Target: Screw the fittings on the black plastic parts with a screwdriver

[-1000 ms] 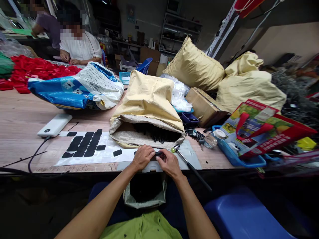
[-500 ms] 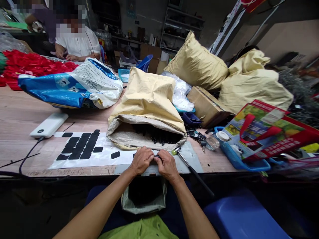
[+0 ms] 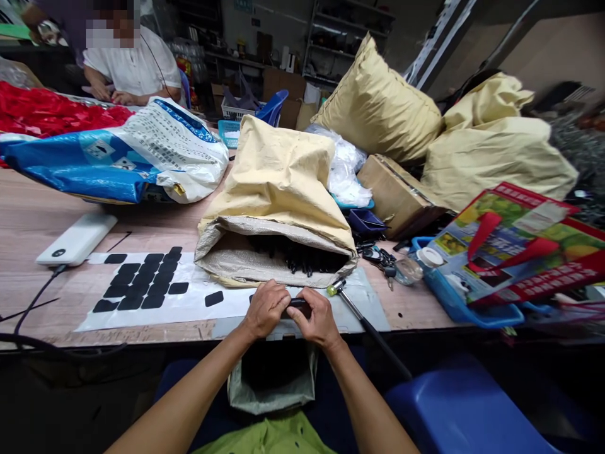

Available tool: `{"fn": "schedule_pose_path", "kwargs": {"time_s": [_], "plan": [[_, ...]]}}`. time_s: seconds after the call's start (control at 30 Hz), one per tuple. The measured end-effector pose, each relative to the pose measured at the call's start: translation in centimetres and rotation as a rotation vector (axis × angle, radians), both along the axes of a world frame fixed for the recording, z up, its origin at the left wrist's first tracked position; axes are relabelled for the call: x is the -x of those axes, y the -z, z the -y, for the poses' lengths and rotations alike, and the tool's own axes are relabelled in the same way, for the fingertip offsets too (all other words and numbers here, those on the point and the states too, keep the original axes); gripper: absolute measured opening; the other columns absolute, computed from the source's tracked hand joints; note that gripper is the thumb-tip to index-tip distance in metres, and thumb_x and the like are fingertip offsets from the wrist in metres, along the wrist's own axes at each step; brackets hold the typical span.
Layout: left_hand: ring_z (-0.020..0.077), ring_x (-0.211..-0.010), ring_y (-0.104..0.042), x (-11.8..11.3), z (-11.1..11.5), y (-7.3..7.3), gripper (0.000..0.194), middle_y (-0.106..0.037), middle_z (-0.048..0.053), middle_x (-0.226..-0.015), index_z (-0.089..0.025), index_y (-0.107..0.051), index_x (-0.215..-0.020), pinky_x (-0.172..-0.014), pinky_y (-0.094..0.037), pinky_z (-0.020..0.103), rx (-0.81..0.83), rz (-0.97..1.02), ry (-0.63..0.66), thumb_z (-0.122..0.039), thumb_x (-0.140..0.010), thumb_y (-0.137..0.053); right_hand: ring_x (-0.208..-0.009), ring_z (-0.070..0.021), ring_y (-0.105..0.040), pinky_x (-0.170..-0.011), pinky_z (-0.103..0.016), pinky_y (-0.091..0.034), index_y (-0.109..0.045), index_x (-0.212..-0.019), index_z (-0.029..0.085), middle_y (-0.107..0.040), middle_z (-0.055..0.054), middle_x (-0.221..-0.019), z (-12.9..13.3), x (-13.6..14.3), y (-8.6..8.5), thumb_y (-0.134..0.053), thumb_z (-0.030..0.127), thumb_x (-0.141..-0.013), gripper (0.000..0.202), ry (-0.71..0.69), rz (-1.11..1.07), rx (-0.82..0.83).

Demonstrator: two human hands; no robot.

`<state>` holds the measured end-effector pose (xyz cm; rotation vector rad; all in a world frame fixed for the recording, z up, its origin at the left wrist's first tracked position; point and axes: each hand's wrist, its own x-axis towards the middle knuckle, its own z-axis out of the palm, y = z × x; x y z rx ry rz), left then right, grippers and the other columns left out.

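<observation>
At the table's front edge, my left hand (image 3: 267, 310) and my right hand (image 3: 318, 317) are both closed on a small black piece (image 3: 299, 303), its exact kind unclear. My right thumb presses along it, while my left fingers pinch its other end. Just beyond them lies a yellow woven sack (image 3: 278, 170), its mouth facing me, with many slim black parts (image 3: 307, 261) inside. A hammer (image 3: 357, 315) with a yellow-green tip rests right of my right hand. To the left, rounded black pads (image 3: 146, 277) sit in rows on a white sheet (image 3: 193, 315).
Below the table edge an open bag (image 3: 271, 394) sits at my lap. A white power bank (image 3: 78, 239) with a cable and a blue-white sack (image 3: 118, 157) are left. Right are keys (image 3: 390, 272), a blue basket (image 3: 454, 302) and a blue stool (image 3: 463, 410). A co-worker (image 3: 137, 63) sits across.
The black piece shows more between my hands, with my right thumb and fingers opened wider around it. The view has shifted slightly; the sack and hammer stay in place.
</observation>
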<state>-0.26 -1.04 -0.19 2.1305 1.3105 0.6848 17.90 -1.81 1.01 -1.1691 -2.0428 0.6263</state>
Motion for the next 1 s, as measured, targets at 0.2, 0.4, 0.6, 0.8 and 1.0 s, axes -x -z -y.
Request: {"fn": "schedule_pose_path", "kwargs": {"time_s": [0.2, 0.4, 0.6, 0.8, 1.0], "plan": [[0.0209, -0.084, -0.05, 0.1, 0.1, -0.1, 0.04, -0.061, 0.002, -0.076, -0.02, -0.052, -0.068, -0.08, -0.032, 0.038, -0.004, 0.019, -0.004, -0.034, -0.102, -0.036, -0.07, -0.0174, -0.051, -0.065, -0.029, -0.036, -0.054, -0.078, 0.022, -0.054, 0.0, -0.071, 0.0, -0.2, -0.3, -0.062, 0.042, -0.088, 0.024, -0.022, 0.007, 0.033], [0.0206, -0.083, -0.05, 0.2, 0.1, -0.2, 0.04, -0.06, 0.002, -0.075, -0.019, -0.048, -0.066, -0.079, -0.033, 0.038, -0.007, 0.03, -0.003, -0.034, -0.101, -0.035, -0.069, -0.0173, -0.05, -0.065, -0.029, -0.037, -0.056, -0.079, 0.021, -0.054, -0.001, -0.071, 0.0, -0.5, -0.3, -0.059, 0.047, -0.089, 0.028, -0.052, -0.013, 0.047], [0.0201, -0.082, -0.05, 0.3, 0.1, -0.3, 0.042, -0.059, 0.002, -0.072, -0.019, -0.046, -0.065, -0.08, -0.033, 0.038, 0.005, 0.079, -0.009, -0.035, -0.102, -0.031, -0.071, -0.018, -0.052, -0.067, -0.03, -0.04, -0.062, -0.081, 0.02, -0.056, -0.002, -0.073, -0.1, -1.1, -1.0, -0.044, 0.051, -0.097, 0.04, -0.145, -0.145, 0.158], [0.0211, -0.084, -0.05, 0.3, 0.0, -0.2, 0.043, -0.061, 0.003, -0.074, -0.02, -0.046, -0.065, -0.081, -0.033, 0.039, 0.008, 0.024, 0.002, -0.036, -0.102, -0.033, -0.071, -0.0178, -0.052, -0.069, -0.03, -0.04, -0.058, -0.074, 0.02, -0.055, -0.002, -0.072, -0.5, -1.0, -0.5, -0.038, 0.05, -0.102, 0.045, -0.124, -0.162, 0.159], [0.0214, -0.085, -0.05, 0.3, 0.0, -0.2, 0.043, -0.063, 0.003, -0.076, -0.02, -0.046, -0.065, -0.081, -0.032, 0.039, 0.027, 0.01, -0.002, -0.037, -0.102, -0.032, -0.07, -0.0175, -0.051, -0.069, -0.031, -0.039, -0.05, -0.068, 0.021, -0.052, -0.002, -0.069, -0.5, -0.7, -0.5, -0.036, 0.046, -0.102, 0.045, -0.111, -0.143, 0.135]]}}
